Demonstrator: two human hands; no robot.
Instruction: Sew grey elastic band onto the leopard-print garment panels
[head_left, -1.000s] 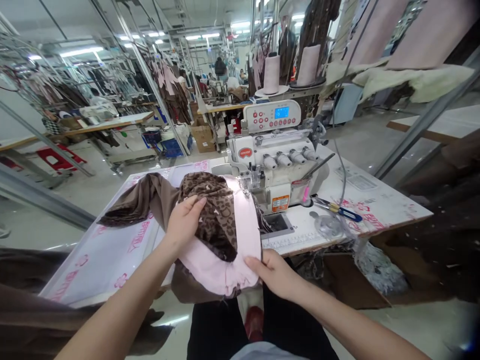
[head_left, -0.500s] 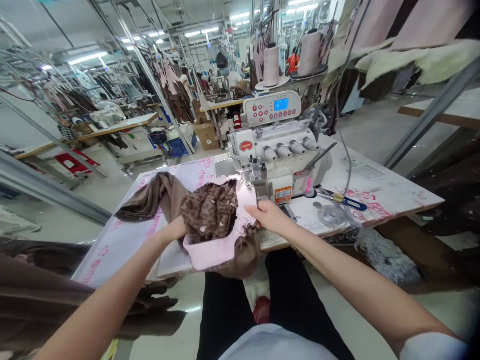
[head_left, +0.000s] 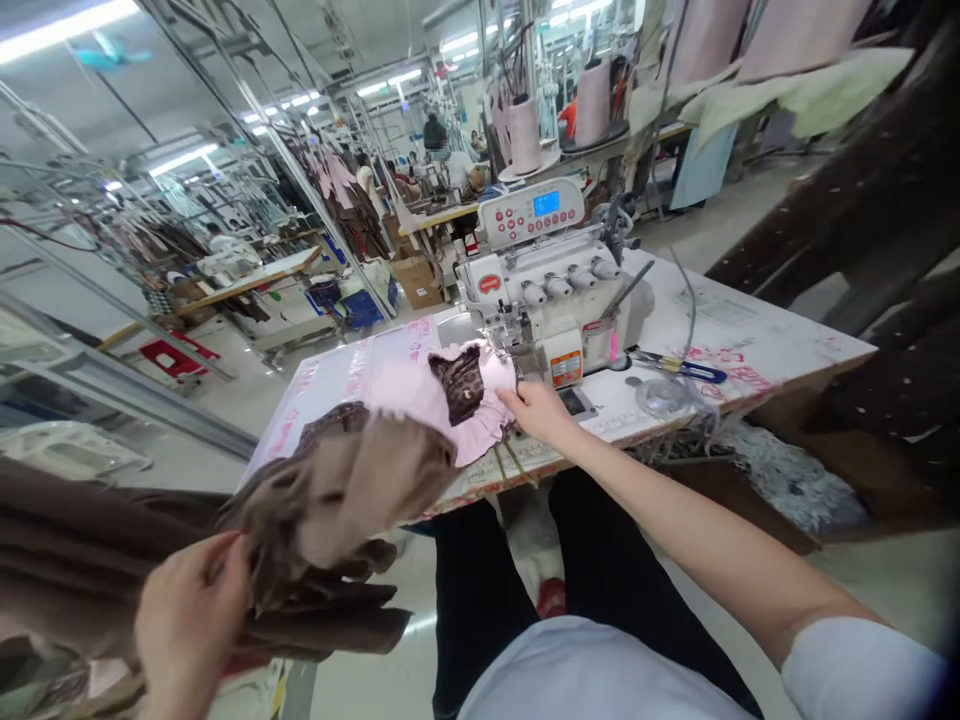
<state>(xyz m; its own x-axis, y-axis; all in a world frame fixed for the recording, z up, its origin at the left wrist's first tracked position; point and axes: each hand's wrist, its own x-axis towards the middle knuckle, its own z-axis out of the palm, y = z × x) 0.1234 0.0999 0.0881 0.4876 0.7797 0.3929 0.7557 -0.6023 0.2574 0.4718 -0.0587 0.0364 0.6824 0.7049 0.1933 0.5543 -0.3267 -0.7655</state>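
My right hand pinches the gathered edge of a pink cloth piece beside the needle area of a white sewing machine. Brown patterned fabric shows through an opening in the pink cloth. At the lower left, my left hand is closed, fingers pressed together, at the edge of a brown garment, which is blurred and stretches over the table's left front edge. The garment's far end meets the pink cloth.
Scissors and a clear plastic roll lie on the table right of the machine. Thread cones stand behind it. Brown cloth hangs at the left. People sit farther back.
My left hand has moved down and left from the bunched cloth, drawing the brown garment out with it. The pink cloth now lies flatter. My right hand stays near the machine.
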